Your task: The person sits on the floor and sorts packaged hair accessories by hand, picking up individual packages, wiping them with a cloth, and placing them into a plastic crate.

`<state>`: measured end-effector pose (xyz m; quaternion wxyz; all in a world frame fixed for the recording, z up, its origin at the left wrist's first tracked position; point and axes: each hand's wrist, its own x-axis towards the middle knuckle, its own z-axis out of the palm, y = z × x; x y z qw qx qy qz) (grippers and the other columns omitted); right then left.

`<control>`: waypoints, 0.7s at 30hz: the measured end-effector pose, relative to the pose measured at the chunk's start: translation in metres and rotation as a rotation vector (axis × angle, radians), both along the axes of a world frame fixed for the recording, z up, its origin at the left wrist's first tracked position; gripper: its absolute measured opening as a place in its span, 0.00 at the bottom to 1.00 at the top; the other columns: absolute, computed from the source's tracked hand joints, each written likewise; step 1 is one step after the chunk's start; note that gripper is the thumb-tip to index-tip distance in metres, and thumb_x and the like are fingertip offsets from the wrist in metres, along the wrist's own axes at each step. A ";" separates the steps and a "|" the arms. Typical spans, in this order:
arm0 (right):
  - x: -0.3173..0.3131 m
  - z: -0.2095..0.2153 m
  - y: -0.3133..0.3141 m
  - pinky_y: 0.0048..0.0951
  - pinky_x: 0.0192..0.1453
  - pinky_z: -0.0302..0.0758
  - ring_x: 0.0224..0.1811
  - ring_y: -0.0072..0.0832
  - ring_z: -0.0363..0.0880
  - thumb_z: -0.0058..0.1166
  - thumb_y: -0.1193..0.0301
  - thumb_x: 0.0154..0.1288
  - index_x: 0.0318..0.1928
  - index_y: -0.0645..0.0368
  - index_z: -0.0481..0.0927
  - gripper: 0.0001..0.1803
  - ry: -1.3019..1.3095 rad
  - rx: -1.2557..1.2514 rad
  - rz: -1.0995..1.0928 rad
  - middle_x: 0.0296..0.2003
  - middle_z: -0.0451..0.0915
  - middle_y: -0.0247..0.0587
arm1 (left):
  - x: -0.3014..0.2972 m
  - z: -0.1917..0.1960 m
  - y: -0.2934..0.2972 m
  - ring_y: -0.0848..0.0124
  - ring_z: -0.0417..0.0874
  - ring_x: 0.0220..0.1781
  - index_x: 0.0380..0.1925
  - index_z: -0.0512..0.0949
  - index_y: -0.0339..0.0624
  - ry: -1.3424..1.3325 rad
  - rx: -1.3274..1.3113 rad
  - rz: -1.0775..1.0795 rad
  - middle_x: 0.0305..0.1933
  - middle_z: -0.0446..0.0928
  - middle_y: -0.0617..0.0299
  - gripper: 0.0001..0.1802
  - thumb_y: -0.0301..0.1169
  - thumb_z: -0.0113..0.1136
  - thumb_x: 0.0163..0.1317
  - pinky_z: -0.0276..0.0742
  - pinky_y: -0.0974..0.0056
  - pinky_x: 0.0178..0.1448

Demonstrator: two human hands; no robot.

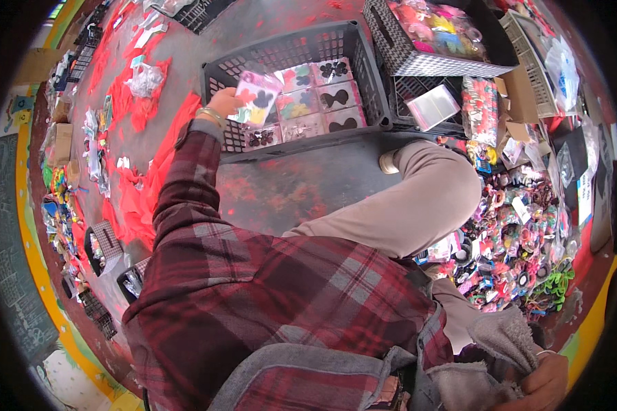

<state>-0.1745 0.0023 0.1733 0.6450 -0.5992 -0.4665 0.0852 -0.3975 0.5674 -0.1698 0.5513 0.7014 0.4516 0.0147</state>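
A person in a plaid jacket [288, 274] grips a clear packet [259, 99] of colourful shapes in the left hand [223, 103], holding it over the left part of a black plastic crate [377, 85] where similar packets [298, 103] lie in rows. At lower right, the right hand [547, 381] is beside grey fleecy fabric [504, 337]; whether it is closed on it cannot be told. Colourful small goods [517, 240] lie heaped beyond the bent leg [404, 195].

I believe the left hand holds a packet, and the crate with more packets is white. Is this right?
Not quite: the crate is black, as the head view shows. The left hand does hold a packet, and more packets lie inside.
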 end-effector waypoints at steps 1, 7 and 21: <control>0.002 -0.001 0.007 0.21 0.28 0.65 0.23 0.23 0.69 0.56 0.70 0.50 0.42 0.64 0.70 0.19 0.000 -0.006 0.001 0.21 0.72 0.37 | 0.004 -0.009 -0.001 0.66 0.80 0.31 0.36 0.77 0.36 0.243 0.185 -0.139 0.32 0.79 0.56 0.15 0.34 0.59 0.50 0.74 0.62 0.34; 0.018 -0.002 0.043 0.21 0.26 0.64 0.21 0.23 0.67 0.57 0.68 0.50 0.41 0.63 0.69 0.19 0.013 -0.035 -0.022 0.19 0.70 0.37 | 0.001 -0.070 0.017 0.49 0.76 0.44 0.40 0.76 0.43 0.637 0.616 -0.441 0.39 0.77 0.45 0.19 0.44 0.51 0.56 0.72 0.52 0.46; 0.065 -0.053 0.065 0.18 0.21 0.62 0.17 0.21 0.65 0.61 0.65 0.47 0.44 0.61 0.61 0.28 0.299 -0.327 -0.253 0.15 0.67 0.35 | 0.011 -0.187 0.058 0.54 0.78 0.47 0.41 0.76 0.45 0.976 0.615 -0.438 0.43 0.77 0.49 0.20 0.45 0.57 0.52 0.74 0.54 0.48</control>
